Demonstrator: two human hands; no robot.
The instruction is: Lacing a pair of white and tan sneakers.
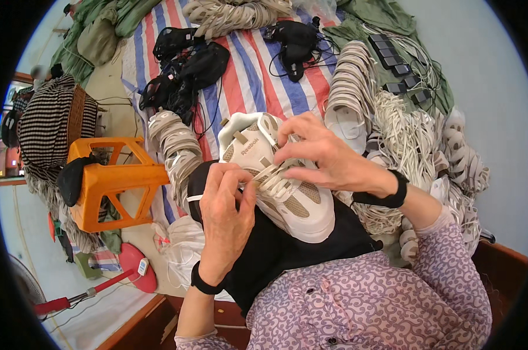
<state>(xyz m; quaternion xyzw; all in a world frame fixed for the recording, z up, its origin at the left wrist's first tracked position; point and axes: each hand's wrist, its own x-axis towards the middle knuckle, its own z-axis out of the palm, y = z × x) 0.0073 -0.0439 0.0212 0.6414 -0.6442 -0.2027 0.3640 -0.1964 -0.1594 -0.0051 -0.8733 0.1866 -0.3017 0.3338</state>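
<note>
A cream sneaker (307,219) with beige mesh panels rests on the black cloth over my lap, its toe pointing toward me and to the right. Pale shoelaces (274,182) cross its front. My left hand (226,213) is at the shoe's left side, thumb and forefinger pinched on a lace beside the eyelets. From the right, my right hand (328,154) reaches over the shoe, its fingers curled at the lace rows near the tongue and closed on a lace. The exact grip of the right fingertips is partly hidden.
Stacked shoe parts (351,81) stand ahead on a striped sheet (249,76). White laces (409,140) pile at the right, near black box-like devices (392,55). Black cloth bundles (185,70) lie ahead left. An orange stool (115,186) and red-based fan (138,268) are left.
</note>
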